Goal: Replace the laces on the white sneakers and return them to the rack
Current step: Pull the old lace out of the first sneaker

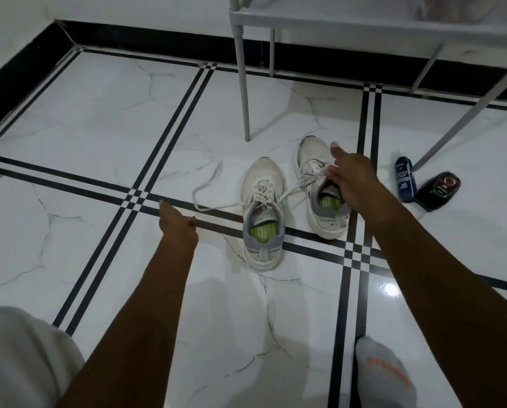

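Observation:
Two white sneakers with green insoles stand on the tiled floor, toes pointing away from me. The left sneaker (262, 213) is laced. One long lace end (208, 189) trails in a loop over the floor to its left. My right hand (352, 181) reaches over the right sneaker (314, 172), index finger stretched out and the other fingers curled round a lace at its tongue. A lace runs taut from that hand toward the left sneaker. My left hand (177, 223) hovers over the floor left of the sneakers, fingers extended, holding nothing.
A white rack (242, 83) on thin legs stands behind the sneakers, with its lowest shelf (364, 20) at the top of the view. A dark blue bottle (405, 179) and a black polish container (439, 189) lie right of the sneakers. My socked foot (384, 375) is at the bottom right.

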Action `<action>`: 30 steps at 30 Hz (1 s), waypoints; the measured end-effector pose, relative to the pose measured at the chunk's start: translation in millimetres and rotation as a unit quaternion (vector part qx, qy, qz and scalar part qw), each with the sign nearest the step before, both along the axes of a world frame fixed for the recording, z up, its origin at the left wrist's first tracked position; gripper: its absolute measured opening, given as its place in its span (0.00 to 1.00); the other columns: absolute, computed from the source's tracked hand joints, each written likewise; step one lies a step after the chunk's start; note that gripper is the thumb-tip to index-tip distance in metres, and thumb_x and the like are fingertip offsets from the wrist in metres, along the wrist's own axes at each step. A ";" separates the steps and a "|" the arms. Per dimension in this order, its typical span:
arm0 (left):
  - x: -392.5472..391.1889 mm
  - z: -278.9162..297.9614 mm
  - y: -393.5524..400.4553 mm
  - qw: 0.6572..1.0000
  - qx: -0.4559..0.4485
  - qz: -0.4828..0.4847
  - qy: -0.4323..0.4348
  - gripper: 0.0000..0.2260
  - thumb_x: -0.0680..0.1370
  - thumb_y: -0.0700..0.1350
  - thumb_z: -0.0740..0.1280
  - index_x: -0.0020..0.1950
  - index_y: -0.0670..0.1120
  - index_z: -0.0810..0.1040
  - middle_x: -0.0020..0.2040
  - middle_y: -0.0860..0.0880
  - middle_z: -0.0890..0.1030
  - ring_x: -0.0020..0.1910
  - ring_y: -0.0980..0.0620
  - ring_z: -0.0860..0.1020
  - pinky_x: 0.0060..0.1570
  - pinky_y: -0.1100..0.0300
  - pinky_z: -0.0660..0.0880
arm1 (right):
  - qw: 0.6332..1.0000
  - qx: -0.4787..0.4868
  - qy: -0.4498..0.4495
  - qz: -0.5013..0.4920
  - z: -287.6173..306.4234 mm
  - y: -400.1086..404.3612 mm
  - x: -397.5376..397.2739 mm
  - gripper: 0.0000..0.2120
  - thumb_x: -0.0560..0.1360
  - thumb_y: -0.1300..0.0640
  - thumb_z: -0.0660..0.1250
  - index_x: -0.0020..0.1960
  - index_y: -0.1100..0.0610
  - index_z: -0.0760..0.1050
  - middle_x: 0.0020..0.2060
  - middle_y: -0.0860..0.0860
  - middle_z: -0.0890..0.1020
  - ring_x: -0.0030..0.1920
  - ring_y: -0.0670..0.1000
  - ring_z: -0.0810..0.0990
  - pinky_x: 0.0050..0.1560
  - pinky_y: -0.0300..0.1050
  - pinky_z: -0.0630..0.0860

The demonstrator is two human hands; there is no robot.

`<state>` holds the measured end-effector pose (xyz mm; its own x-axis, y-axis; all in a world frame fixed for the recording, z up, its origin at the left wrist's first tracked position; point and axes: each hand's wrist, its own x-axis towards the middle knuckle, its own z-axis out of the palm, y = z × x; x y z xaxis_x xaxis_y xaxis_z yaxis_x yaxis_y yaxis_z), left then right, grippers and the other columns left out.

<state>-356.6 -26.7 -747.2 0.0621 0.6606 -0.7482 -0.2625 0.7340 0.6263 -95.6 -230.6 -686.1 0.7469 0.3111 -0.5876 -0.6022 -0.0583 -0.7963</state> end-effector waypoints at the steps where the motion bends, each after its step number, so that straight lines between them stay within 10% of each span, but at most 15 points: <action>1: 4.7 0.0 -5.2 0.997 0.034 -0.015 0.061 0.24 0.82 0.59 0.62 0.73 0.46 0.72 0.64 0.47 0.76 0.53 0.48 0.79 0.40 0.61 0.77 | 0.996 -0.059 -0.051 0.042 -2.5 0.2 -4.2 0.24 0.76 0.47 0.71 0.65 0.58 0.68 0.55 0.56 0.78 0.43 0.49 0.80 0.56 0.46 0.81; 4: 21.8 4.9 -31.7 0.925 0.254 -0.143 0.244 0.26 0.79 0.58 0.69 0.69 0.42 0.73 0.66 0.43 0.74 0.62 0.45 0.77 0.59 0.51 0.77 | 0.955 -0.153 -0.215 0.134 -4.6 4.6 -33.7 0.25 0.74 0.49 0.74 0.65 0.57 0.70 0.54 0.55 0.80 0.48 0.51 0.81 0.55 0.49 0.80; 7: 31.3 6.3 -64.4 0.779 0.438 -0.356 0.272 0.23 0.71 0.61 0.77 0.56 0.49 0.76 0.51 0.48 0.78 0.49 0.48 0.79 0.48 0.51 0.79 | 0.838 -0.269 -0.333 0.337 -1.6 9.9 -66.8 0.22 0.71 0.44 0.76 0.55 0.57 0.75 0.49 0.51 0.80 0.48 0.51 0.79 0.43 0.43 0.74; 10: 37.9 1.9 -76.5 0.718 0.453 -0.452 0.273 0.21 0.70 0.54 0.79 0.55 0.48 0.74 0.42 0.49 0.80 0.39 0.51 0.80 0.39 0.52 0.80 | 0.758 -0.334 -0.322 0.458 -11.7 18.9 -90.9 0.29 0.69 0.44 0.77 0.61 0.60 0.70 0.53 0.55 0.79 0.52 0.56 0.79 0.42 0.44 0.73; 14: 36.2 -1.6 -72.8 0.676 0.533 -0.417 0.291 0.21 0.75 0.46 0.76 0.62 0.47 0.71 0.37 0.51 0.80 0.35 0.54 0.79 0.37 0.56 0.78 | 0.779 -0.261 -0.451 0.348 -41.0 18.2 -97.7 0.19 0.73 0.56 0.71 0.58 0.58 0.65 0.43 0.60 0.81 0.43 0.61 0.81 0.38 0.48 0.73; 20: 27.9 -9.8 -67.5 0.726 0.531 -0.346 0.266 0.15 0.76 0.36 0.71 0.59 0.47 0.73 0.41 0.49 0.78 0.37 0.52 0.80 0.38 0.57 0.79 | 0.834 -0.213 -0.409 0.305 -53.4 14.4 -86.0 0.05 0.71 0.62 0.73 0.42 0.58 0.77 0.35 0.55 0.83 0.39 0.56 0.83 0.43 0.50 0.80; 26: 51.1 0.9 -74.4 0.471 0.682 -0.441 0.345 0.10 0.74 0.41 0.71 0.55 0.47 0.80 0.58 0.46 0.76 0.54 0.44 0.72 0.49 0.52 0.73 | 0.937 -0.104 -0.203 0.265 -36.8 13.6 -83.7 0.09 0.71 0.66 0.76 0.36 0.58 0.80 0.36 0.59 0.83 0.36 0.54 0.83 0.36 0.45 0.83; 30: 61.0 4.0 -72.3 0.406 0.699 -0.480 0.342 0.04 0.76 0.44 0.70 0.47 0.45 0.82 0.51 0.47 0.79 0.47 0.43 0.75 0.44 0.53 0.67 | 0.951 -0.064 -0.156 0.259 -32.1 10.4 -85.6 0.04 0.71 0.65 0.76 0.42 0.64 0.81 0.40 0.61 0.84 0.37 0.52 0.83 0.33 0.40 0.81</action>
